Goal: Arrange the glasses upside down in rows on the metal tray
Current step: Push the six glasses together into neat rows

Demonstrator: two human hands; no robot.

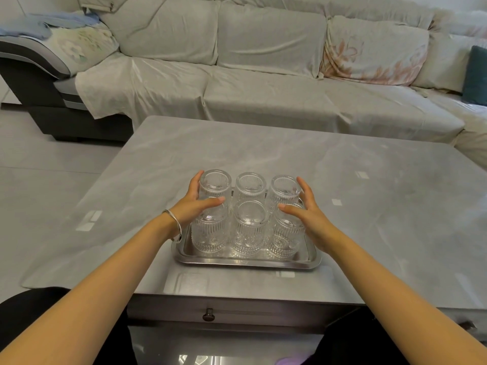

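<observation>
A metal tray lies on the grey table near its front edge. Several clear ribbed glasses stand upside down on it in two rows of three. My left hand cups the far-left glass, fingers on its left side and thumb across its front. My right hand wraps the far-right glass the same way from the right. The far-middle glass and the near-middle glass stand untouched between my hands. My palms partly hide the near-left glass and the near-right glass.
The grey marble-look table spreads wide to the left, right and behind the tray. A drawer knob sits under its front edge. A covered sofa runs along the back and the right. My left wrist carries a silver bracelet.
</observation>
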